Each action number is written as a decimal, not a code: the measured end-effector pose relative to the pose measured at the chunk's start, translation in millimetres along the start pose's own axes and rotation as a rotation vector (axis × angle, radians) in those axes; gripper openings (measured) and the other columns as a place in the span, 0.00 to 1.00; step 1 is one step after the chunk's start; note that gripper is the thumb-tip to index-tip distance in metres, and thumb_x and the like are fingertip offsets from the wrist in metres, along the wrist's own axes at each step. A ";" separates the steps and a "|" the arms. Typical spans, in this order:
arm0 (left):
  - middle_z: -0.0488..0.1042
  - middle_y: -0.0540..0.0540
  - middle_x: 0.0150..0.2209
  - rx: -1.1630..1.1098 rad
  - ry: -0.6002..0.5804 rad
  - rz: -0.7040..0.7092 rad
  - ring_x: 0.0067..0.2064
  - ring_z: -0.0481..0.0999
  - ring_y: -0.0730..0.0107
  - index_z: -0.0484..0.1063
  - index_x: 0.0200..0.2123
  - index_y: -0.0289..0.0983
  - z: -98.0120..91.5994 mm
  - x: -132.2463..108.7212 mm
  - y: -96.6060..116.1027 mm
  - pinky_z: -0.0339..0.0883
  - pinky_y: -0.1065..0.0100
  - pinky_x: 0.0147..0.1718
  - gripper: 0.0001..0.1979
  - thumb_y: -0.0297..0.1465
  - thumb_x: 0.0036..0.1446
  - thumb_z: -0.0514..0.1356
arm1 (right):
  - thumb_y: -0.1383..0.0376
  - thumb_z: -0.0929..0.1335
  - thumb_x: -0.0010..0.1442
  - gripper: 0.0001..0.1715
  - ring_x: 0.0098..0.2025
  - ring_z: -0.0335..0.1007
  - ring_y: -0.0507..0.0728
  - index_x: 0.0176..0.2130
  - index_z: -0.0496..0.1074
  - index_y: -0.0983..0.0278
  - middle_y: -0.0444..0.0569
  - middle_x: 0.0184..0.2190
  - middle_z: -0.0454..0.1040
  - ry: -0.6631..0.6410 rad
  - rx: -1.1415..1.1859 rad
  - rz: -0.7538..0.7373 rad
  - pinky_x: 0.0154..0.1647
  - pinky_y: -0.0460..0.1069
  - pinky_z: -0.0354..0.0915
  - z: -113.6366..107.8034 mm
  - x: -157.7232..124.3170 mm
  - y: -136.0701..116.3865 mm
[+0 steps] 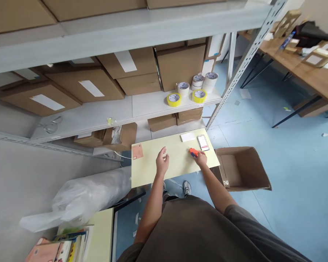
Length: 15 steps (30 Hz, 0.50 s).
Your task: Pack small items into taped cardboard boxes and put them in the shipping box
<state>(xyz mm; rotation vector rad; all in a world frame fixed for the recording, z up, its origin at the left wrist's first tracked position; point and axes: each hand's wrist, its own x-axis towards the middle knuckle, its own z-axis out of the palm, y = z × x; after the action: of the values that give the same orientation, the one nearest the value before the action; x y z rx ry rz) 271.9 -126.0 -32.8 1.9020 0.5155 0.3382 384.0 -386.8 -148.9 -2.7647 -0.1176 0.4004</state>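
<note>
My right hand (201, 159) is closed around a small orange-and-blue hand tool (192, 151) over the right part of the pale yellow tabletop (146, 171). Its exact kind is too small to make out. My left hand (162, 162) hovers near the middle of the tabletop, fingers apart and nothing in it. Just beyond the tool lies a blurred, dark-edged rectangular item (203, 142), with a white rectangular pad or stack (187, 137) to its left. A pink booklet (137, 151) rests at the far left of the tabletop.
A metal shelf (109, 109) with cartons stands ahead, holding white tape rolls (183, 88) and yellow tape rolls (174, 99). An open cardboard box (246, 169) sits at my right. Left are a plastic-wrapped roll (95, 191) and several books (62, 249). Another desk (314, 78) stands far right.
</note>
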 end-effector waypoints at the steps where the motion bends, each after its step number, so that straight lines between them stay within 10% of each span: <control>1: 0.77 0.36 0.60 -0.002 0.017 0.005 0.61 0.77 0.57 0.72 0.65 0.41 -3.9 0.4 1.9 0.77 0.59 0.53 0.24 0.33 0.67 0.60 | 0.59 0.70 0.64 0.20 0.46 0.81 0.63 0.52 0.80 0.65 0.59 0.43 0.84 0.019 0.049 -0.001 0.48 0.53 0.70 -8.3 3.0 -6.1; 8: 0.77 0.37 0.61 -0.018 0.249 -0.023 0.60 0.78 0.56 0.75 0.62 0.41 -62.3 -12.2 2.9 0.78 0.58 0.52 0.22 0.33 0.66 0.61 | 0.55 0.64 0.68 0.30 0.55 0.78 0.66 0.63 0.72 0.65 0.62 0.59 0.78 0.110 0.414 -0.372 0.56 0.58 0.72 -60.7 38.1 -105.5; 15: 0.77 0.39 0.60 -0.032 0.548 -0.085 0.60 0.78 0.57 0.75 0.62 0.41 -168.7 -58.2 -34.6 0.77 0.58 0.54 0.22 0.31 0.66 0.60 | 0.55 0.62 0.70 0.31 0.59 0.75 0.67 0.66 0.71 0.64 0.61 0.62 0.76 -0.031 0.466 -0.763 0.60 0.61 0.71 -28.4 7.4 -261.1</control>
<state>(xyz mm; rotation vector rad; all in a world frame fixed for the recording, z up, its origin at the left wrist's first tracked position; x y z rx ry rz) 136.8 -8.5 -1.2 1.7410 0.9423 0.8154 390.8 -150.3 -34.7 -2.0550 -0.9180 0.2189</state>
